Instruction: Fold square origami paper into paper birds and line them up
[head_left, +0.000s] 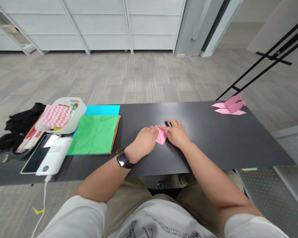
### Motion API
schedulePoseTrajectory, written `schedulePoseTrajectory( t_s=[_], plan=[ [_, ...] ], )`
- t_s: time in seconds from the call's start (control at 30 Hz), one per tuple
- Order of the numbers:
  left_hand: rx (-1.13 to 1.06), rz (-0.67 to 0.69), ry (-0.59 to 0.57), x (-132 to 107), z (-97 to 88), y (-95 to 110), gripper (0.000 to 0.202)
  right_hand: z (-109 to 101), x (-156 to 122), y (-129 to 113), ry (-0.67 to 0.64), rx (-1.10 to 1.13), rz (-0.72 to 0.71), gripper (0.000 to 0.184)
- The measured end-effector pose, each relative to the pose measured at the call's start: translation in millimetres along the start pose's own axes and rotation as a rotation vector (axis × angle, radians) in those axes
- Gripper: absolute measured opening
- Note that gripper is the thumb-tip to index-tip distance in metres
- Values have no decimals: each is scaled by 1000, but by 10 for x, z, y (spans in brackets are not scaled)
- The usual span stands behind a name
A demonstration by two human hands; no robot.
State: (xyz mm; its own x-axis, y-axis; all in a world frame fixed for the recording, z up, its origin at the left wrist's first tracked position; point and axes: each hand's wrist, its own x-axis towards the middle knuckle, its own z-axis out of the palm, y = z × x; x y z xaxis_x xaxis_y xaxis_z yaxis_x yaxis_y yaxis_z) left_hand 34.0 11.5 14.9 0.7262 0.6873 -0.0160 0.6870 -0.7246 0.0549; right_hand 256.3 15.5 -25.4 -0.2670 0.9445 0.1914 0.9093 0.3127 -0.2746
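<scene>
A small folded piece of pink paper (161, 137) lies on the dark table, its pointed end toward me and creases running down to the tip. My left hand (147, 138), with a black watch (123, 159) on the wrist, presses its closed fingers on the paper's left side. From the right, my right hand (177, 133) touches the paper's upper right part with a fingertip. Between this hand's fingers is a small black rounded object (168, 124), whose kind I cannot make out. The paper's upper part is partly hidden by both hands.
Two folded pink paper birds (230, 107) stand at the table's (213, 142) far right. Left of my hands lie green paper (95, 135) and blue paper (104, 109). Beyond are a white basket (76, 119), a phone (36, 158) and a cabled white power bank (55, 157).
</scene>
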Motion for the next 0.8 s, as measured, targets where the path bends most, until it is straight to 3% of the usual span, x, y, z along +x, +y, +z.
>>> schedulePoseTrajectory(
  t_s=[0.53,0.67,0.8],
  plan=[
    [-68,10,-33,-19,-26,7,56,11,11,370,190,130,139,42],
    [-76,13,12,10,-19,-7,56,2,22,308,210,189,71,38],
    [-98,17,40,44,4,-27,56,3,31,144,137,185,-8,34]
  ],
)
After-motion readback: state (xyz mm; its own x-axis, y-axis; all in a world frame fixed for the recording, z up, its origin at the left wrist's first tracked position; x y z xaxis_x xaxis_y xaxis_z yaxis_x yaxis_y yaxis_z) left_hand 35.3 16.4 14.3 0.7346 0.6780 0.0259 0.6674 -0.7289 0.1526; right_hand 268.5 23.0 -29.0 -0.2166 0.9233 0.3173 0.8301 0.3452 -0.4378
